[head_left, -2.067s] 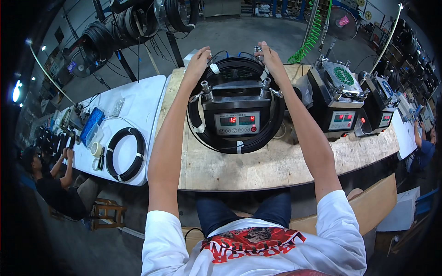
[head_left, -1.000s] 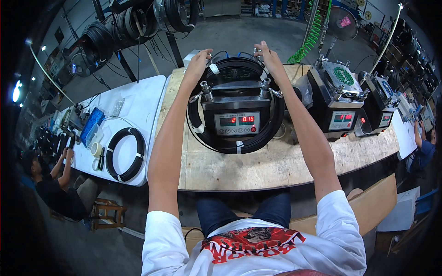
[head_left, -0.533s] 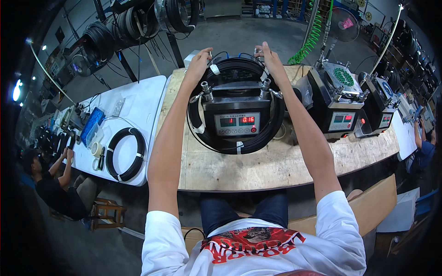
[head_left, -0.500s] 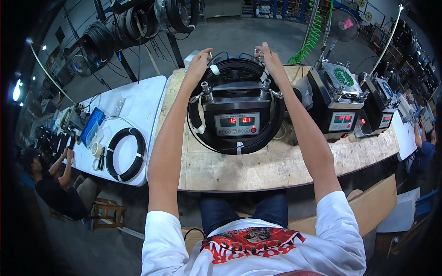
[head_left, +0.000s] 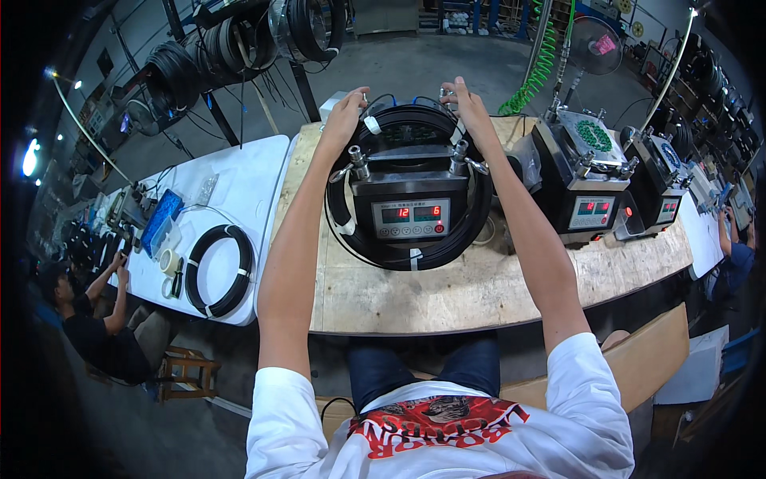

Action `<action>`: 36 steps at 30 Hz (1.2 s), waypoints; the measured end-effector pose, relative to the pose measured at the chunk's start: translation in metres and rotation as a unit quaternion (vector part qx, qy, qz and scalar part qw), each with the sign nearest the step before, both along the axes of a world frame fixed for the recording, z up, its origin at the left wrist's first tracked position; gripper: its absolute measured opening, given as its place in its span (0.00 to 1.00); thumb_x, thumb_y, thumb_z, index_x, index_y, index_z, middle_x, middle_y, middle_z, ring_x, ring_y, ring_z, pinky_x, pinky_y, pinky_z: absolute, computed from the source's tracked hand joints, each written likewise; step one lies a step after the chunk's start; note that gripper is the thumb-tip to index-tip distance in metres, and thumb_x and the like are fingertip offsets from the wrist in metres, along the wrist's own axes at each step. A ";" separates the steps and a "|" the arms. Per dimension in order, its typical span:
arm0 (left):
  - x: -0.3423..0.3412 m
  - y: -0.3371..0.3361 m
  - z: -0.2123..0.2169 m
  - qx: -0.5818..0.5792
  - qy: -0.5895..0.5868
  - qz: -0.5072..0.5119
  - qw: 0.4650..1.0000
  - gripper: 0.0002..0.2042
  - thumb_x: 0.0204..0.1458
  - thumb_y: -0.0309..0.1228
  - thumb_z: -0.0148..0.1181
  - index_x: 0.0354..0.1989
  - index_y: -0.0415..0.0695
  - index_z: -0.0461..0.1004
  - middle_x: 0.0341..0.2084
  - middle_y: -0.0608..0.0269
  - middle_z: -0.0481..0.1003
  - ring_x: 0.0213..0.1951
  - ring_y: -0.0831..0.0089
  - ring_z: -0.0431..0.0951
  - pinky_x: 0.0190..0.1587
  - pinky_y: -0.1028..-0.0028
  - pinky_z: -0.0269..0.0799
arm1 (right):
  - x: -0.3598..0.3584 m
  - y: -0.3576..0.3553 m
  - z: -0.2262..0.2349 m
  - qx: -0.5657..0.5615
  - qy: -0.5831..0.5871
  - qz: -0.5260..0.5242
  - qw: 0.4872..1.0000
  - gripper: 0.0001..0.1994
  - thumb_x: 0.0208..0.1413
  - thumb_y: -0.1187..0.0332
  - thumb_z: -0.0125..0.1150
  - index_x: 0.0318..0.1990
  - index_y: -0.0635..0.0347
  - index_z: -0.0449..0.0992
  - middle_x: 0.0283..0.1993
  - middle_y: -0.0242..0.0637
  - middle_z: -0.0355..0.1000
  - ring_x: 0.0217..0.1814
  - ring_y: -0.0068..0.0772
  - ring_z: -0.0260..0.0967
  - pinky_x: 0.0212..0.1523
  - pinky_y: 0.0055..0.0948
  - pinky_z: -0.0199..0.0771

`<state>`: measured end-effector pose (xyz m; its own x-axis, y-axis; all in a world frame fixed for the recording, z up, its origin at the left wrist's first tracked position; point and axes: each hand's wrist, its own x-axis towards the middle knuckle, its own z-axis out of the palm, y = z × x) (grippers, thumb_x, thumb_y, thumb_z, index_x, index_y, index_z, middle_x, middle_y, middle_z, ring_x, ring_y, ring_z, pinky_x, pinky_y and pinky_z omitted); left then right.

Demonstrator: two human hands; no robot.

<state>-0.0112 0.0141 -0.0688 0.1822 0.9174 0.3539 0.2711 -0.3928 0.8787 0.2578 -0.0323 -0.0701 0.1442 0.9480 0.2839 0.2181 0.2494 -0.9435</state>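
Note:
A black tester box (head_left: 411, 188) with a red digital readout stands before me on the plywood bench. A large coil of black cable (head_left: 447, 255), bound with white ties, hangs round it. Reaching past the box's far left corner, my left hand (head_left: 346, 113) has its fingers closed round a small metal fitting (head_left: 365, 98). At the far right corner my right hand (head_left: 471, 110) pinches a matching metal fitting (head_left: 444, 93), one finger raised. Thin cable ends run in beside both fittings. The fingertips are partly hidden.
A second black cable coil (head_left: 243, 279) lies on the white table (head_left: 267, 172) at left, near a tape roll (head_left: 168, 260) and blue tray (head_left: 162, 217). Two similar testers (head_left: 592, 209) stand at right. A green spiral hose (head_left: 533, 89) hangs behind. A person (head_left: 104, 335) sits at left.
The right-hand figures on the tester's red readout have changed. Both my hands stay at the fittings with hardly any movement. The seated person's arms at left have shifted slightly.

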 end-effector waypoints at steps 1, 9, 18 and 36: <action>0.000 0.001 0.000 0.000 0.000 0.000 1.000 0.24 0.63 0.43 0.40 0.59 0.41 0.72 0.43 0.55 0.75 0.53 0.64 0.72 0.60 0.72 0.59 | -0.002 0.001 -0.001 0.029 0.014 -0.014 0.999 0.35 0.68 0.41 0.36 0.57 0.67 0.74 0.45 0.45 0.77 0.41 0.32 0.68 0.46 0.29 0.66; -0.002 0.005 -0.002 -0.006 -0.008 0.015 1.000 0.25 0.63 0.43 0.41 0.62 0.41 0.70 0.44 0.53 0.78 0.56 0.62 0.72 0.61 0.71 0.59 | 0.001 0.001 0.000 0.007 -0.024 -0.013 1.000 0.34 0.69 0.42 0.34 0.59 0.65 0.73 0.48 0.43 0.77 0.47 0.32 0.68 0.52 0.30 0.64; -0.003 0.004 -0.001 -0.009 0.025 0.020 0.999 0.24 0.64 0.45 0.41 0.58 0.45 0.75 0.46 0.54 0.78 0.52 0.61 0.74 0.58 0.70 0.63 | -0.001 -0.003 0.002 0.014 -0.007 -0.007 1.000 0.34 0.69 0.42 0.35 0.59 0.66 0.73 0.47 0.42 0.77 0.48 0.32 0.68 0.53 0.32 0.65; -0.001 0.002 -0.001 -0.010 0.019 0.014 1.000 0.26 0.62 0.44 0.37 0.59 0.44 0.74 0.49 0.50 0.77 0.57 0.58 0.72 0.61 0.69 0.61 | 0.002 0.003 -0.003 0.021 -0.019 -0.018 0.999 0.35 0.69 0.41 0.36 0.57 0.67 0.73 0.47 0.44 0.78 0.51 0.34 0.69 0.55 0.32 0.65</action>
